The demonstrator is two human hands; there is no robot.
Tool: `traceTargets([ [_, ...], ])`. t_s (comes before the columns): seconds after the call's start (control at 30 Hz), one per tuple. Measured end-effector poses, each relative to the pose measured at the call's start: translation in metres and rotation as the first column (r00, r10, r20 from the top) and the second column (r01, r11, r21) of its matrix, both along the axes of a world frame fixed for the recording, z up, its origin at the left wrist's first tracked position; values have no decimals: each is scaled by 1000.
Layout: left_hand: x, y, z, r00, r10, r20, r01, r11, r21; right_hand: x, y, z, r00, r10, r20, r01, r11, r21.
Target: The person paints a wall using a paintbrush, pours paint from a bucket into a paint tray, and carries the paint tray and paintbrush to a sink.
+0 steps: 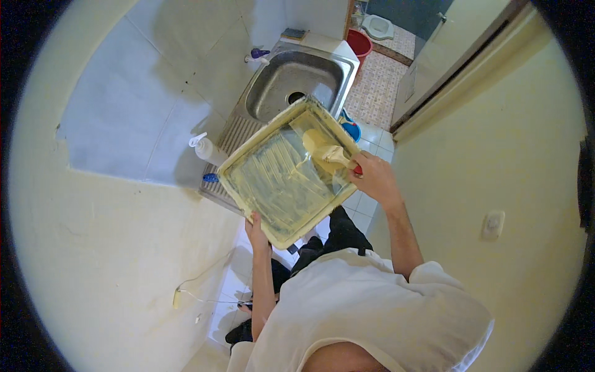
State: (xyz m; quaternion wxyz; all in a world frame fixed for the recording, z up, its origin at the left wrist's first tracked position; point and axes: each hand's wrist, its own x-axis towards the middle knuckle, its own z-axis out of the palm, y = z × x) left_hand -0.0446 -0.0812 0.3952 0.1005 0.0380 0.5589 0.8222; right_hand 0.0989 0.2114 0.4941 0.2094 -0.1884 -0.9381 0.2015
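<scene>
A paint tray (266, 180), smeared with pale yellow paint, is held up in front of my body, partly over the metal sink counter. My left hand (258, 234) is closed on its near left corner, with the thumb on the rim. At the tray's right edge my right hand (374, 178) grips a paintbrush (336, 156) by its red handle. The brush lies over the tray, its bristles coated in yellow paint. Whether my right fingers also grip the rim is hidden.
Beyond the tray is a steel sink (294, 68) with a purple-handled faucet (260, 54). A white pump bottle (209, 150) and a blue brush (211, 178) stand on the drainboard. A small paint roller (177, 299) is at lower left. Farther back are a red bucket (359, 44) and a toilet (378, 26).
</scene>
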Motion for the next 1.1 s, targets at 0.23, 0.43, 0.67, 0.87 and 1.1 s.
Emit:
traceTargets([
  [0.23,28,29,-9,996,78,31,-78,997,11,-15,-56,-39,881,125,-457,-143,990,-5],
  [0.43,45,53,-14,989,132,67,-135,990,34,-2,-56,-45,879,423,-221,-434,901,0],
  [0.67,38,74,-52,968,229,100,-237,969,75,-92,34,8,917,372,-144,-371,928,32],
  [0.87,11,97,-62,950,255,178,-269,962,57,-307,113,46,740,517,-430,-493,852,176],
  [1.1,-15,131,-63,956,265,123,-271,962,39,-416,115,12,559,829,-13,-771,525,361],
])
